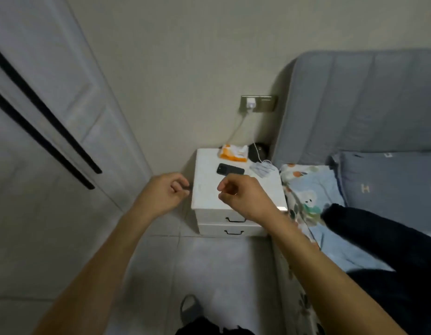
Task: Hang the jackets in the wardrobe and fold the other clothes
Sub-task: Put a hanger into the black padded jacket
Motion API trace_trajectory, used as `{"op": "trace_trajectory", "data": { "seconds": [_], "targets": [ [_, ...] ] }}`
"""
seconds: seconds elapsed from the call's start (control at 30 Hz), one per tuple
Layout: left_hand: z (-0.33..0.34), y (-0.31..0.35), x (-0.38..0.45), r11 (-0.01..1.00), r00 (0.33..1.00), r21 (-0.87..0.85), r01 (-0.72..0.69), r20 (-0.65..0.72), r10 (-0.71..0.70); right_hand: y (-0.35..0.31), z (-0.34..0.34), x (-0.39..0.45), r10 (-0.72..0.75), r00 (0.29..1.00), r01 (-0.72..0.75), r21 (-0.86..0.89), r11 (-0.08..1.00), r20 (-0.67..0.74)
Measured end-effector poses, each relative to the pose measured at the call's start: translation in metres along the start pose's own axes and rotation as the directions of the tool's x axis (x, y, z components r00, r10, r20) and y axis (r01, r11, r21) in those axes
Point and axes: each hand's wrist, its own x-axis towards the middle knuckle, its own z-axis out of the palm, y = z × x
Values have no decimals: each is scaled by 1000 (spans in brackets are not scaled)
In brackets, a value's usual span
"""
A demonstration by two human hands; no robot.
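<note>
A dark navy garment [383,240] lies spread over the bed at the right, partly running out of view. The white wardrobe [47,122], doors closed, fills the left side, with two long black handles. My left hand [164,193] hovers beside the left edge of the bedside table, fingers loosely curled and holding nothing. My right hand [243,198] hangs over the table's top, fingers loosely curled too, with nothing in it. Both forearms reach forward from the bottom of the view.
The white bedside table [207,189] with two drawers carries a black phone [230,169], an orange tissue pack [233,153] and a charging cable. A grey padded headboard [359,105], blue pillow [390,187] and patterned quilt [311,189] lie right. A slipper [190,308] sits on the tiled floor.
</note>
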Motion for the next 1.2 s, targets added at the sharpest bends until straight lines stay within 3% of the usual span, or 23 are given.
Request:
{"op": "trace_trajectory", "data": {
  "seconds": [0.2, 0.4, 0.57, 0.67, 0.77, 0.9, 1.03, 1.2],
  "targets": [
    [-100, -55, 26, 994, 990, 82, 71, -127, -60, -83, 46, 114, -181, 976, 184, -10, 983, 122],
    [-195, -75, 49, 967, 932, 168, 192, -339, -126, -160, 75, 219, -378, 897, 365, 98, 926, 230],
    [-264, -68, 66, 939, 815, 173, 298, -558, -156, -225, 80, 301, -547, 778, 519, 175, 837, 310],
    [-304, -49, 78, 924, 709, 188, 334, -696, -114, -277, 75, 343, -639, 689, 612, 199, 766, 341],
    [-336, -33, 88, 913, 622, 204, 354, -780, -67, -333, 74, 371, -725, 624, 676, 264, 688, 293],
    [-363, -19, 89, 909, 530, 144, 391, -842, -95, -398, 78, 392, -722, 601, 613, 381, 692, 343],
    [-373, -12, 81, 888, 491, 118, 444, -862, -130, -432, 91, 398, -727, 523, 577, 443, 686, 445],
    [-371, -5, 74, 874, 460, 71, 481, -869, -182, -433, 100, 398, -687, 561, 491, 483, 726, 462]
  ]
}}
